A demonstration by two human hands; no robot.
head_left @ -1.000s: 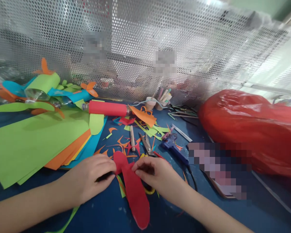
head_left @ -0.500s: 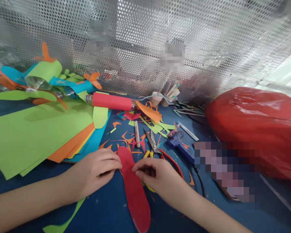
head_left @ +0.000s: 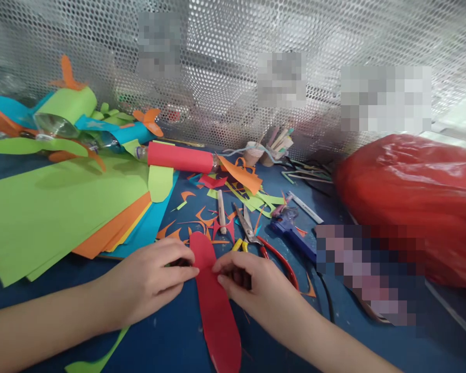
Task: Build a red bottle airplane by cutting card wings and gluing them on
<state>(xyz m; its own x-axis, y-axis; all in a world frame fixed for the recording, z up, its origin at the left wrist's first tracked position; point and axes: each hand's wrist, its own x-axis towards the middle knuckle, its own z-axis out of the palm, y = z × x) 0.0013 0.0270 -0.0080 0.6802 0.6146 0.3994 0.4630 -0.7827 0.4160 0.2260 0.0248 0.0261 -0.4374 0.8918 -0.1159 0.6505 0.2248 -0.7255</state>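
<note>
In the head view, the red paper strip [head_left: 218,316] lies at the lower centre of the frame, slanting down to the bottom edge. The left hand [head_left: 151,282] pinches its left edge near the narrow waist, thumb and forefinger close together; the right hand [head_left: 256,285] pinches the opposite edge — its fingers curled. Just above the right hand, scissors [head_left: 249,233] lie with blades parted, beside a blue glue gun [head_left: 293,234]. Green paper sheets [head_left: 62,207] spread across the left — and a red plastic bag [head_left: 407,202] bulges at the right.
</note>
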